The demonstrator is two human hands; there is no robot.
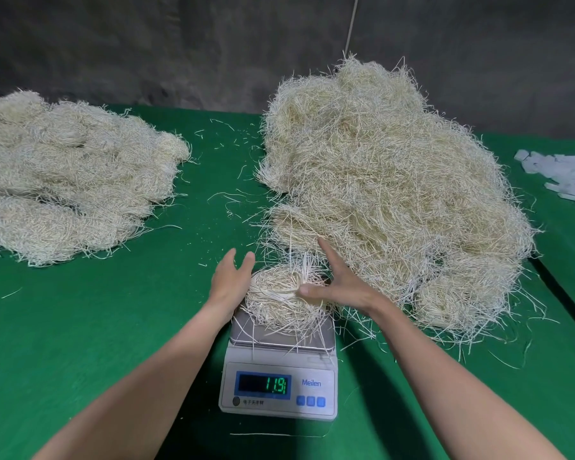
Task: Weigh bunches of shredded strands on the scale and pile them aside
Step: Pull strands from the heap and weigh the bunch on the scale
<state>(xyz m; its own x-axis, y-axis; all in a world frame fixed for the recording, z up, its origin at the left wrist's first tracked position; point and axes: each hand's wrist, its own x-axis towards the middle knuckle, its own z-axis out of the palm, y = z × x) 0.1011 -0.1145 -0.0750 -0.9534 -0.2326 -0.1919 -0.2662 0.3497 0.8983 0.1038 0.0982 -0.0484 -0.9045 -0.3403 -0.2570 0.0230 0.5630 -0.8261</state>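
A white digital scale [279, 376] stands on the green table at the front centre, its display showing green digits. A small rounded bunch of pale shredded strands [279, 300] lies on its metal pan. My left hand [229, 280] is open, its palm against the bunch's left side. My right hand [339, 283] is spread open on the right side, thumb resting on top of the bunch. A large loose heap of strands [389, 194] rises to the right. Several neat bunches lie piled [67, 174] at the left.
Green cloth covers the table [97, 327], with stray strands scattered over the middle. Several white paper slips [565, 177] lie at the far right edge. A dark wall stands behind the table. A dark gap runs along the table's right side.
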